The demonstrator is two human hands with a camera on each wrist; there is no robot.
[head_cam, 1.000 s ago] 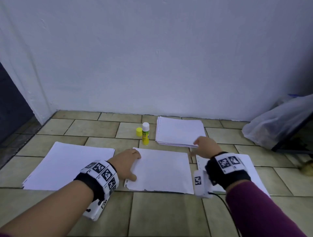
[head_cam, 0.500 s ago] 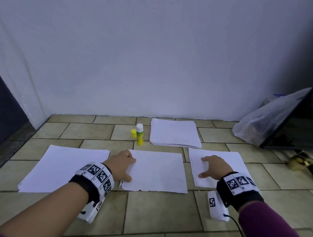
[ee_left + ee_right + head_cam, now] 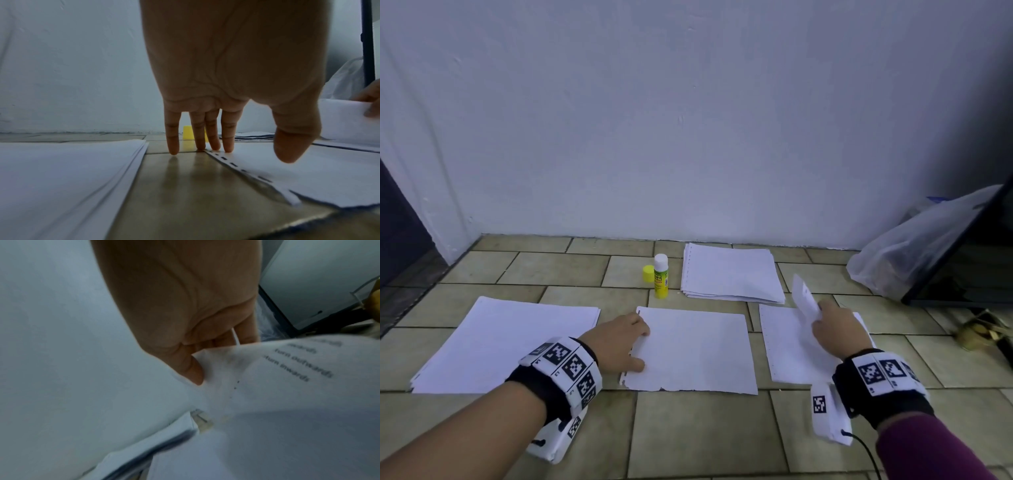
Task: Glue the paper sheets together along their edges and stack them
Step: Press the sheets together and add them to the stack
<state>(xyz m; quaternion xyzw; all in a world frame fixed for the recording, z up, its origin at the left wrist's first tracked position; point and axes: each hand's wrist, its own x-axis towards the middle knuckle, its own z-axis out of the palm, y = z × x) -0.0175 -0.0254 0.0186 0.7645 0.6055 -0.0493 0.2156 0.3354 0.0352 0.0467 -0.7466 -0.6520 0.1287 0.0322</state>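
Note:
A single white sheet (image 3: 695,349) lies on the tiled floor in the middle. My left hand (image 3: 619,342) rests on its left edge with straight fingers (image 3: 227,138) touching the punched margin. To the right lies another sheet (image 3: 787,346). My right hand (image 3: 835,329) pinches its far edge and lifts that part (image 3: 804,296) off the floor; printed text shows on its underside (image 3: 298,363). A paper pile (image 3: 729,272) sits at the back, a wider pile (image 3: 506,342) at the left. The yellow glue stick (image 3: 661,275) stands uncapped, its cap (image 3: 648,273) beside it.
A white wall (image 3: 688,120) closes the back. A translucent plastic bag (image 3: 914,246) and a dark slanted panel (image 3: 969,253) stand at the right, with a small brassy object (image 3: 979,334) on the floor. A dark doorway (image 3: 397,233) is at the left.
My right hand moved from the back pile down to the right sheet, then pinched its far edge and raised it. The left hand stayed on the middle sheet.

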